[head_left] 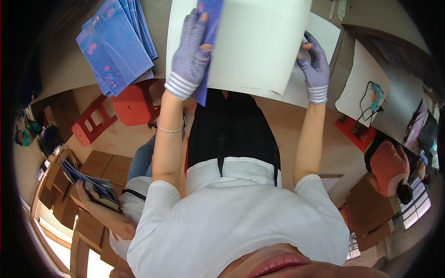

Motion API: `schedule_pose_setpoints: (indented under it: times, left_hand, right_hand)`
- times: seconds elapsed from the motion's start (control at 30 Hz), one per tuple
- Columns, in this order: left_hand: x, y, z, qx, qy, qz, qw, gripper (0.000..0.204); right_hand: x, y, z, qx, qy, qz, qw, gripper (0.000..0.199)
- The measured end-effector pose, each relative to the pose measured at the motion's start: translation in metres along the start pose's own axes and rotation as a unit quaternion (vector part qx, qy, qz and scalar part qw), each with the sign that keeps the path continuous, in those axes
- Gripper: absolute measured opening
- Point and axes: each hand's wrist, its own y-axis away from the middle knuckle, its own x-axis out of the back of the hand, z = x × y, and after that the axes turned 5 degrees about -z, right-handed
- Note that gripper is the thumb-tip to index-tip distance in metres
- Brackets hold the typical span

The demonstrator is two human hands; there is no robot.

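My left hand [189,58], in a striped purple fingerless glove, lies with its fingers stretched out along a narrow blue printed strip [214,23]. The strip rests over the left part of a large white sheet [259,44], and its lower end sticks out past the table edge. At the sheet's right edge, which curves up, my right hand [316,69] in a matching glove has thumb and fingers closed on the edge. Another white sheet [327,32] lies under it. To the left is a fanned stack of blue printed covers [113,51].
Red plastic stools [134,104] stand below the table at left. A teal glue gun [376,95] with a black cord lies on white board at right. One person holds a stack of booklets [99,190] at lower left; another person [389,167] is at right. Cardboard boxes [95,164] are piled behind.
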Motion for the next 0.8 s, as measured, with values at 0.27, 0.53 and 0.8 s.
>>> schedule_pose_setpoints:
  times: [0.27,0.53,0.8]
  left_hand:
    - [-0.047,-0.014,-0.012,0.003,-0.265,-0.040,0.963,0.059]
    - [-0.053,-0.016,-0.018,0.015,-0.344,-0.059,0.937,0.058]
    - [-0.053,-0.018,-0.017,0.028,-0.334,-0.068,0.940,0.059]
  right_hand:
    - [-0.041,-0.017,0.004,0.043,0.115,-0.026,0.992,0.076]
    - [-0.073,-0.027,0.021,0.086,0.412,-0.015,0.907,0.068]
    - [-0.084,-0.032,0.019,0.028,0.508,-0.027,0.861,0.062]
